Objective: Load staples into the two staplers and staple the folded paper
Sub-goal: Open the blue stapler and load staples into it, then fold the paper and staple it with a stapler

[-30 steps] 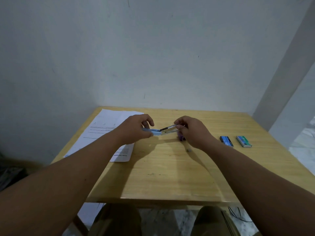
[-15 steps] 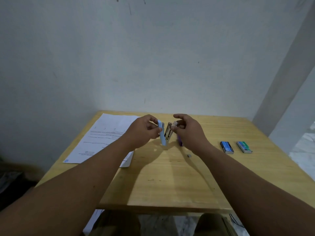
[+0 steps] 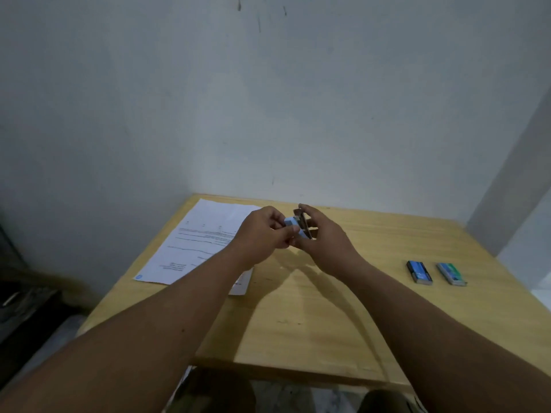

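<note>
A small light blue stapler (image 3: 293,224) is held above the wooden table (image 3: 298,323) between both hands. My left hand (image 3: 262,234) pinches its blue body. My right hand (image 3: 323,234) holds its metal part, which stands nearly closed against the blue body. The printed white paper (image 3: 202,242) lies flat at the table's left, partly under my left forearm. Two staple boxes lie at the right: a dark blue one (image 3: 419,271) and a green one (image 3: 451,273). A second stapler is hidden from view.
The table stands against a white wall, with a wall corner at the right. The table's front edge runs just above my knees. Dark objects lie on the floor at the far left.
The stapler, held flat and spread open a second ago, was raised upright in a V shape, and its two halves have now come close together. Both hands lifted slightly.
</note>
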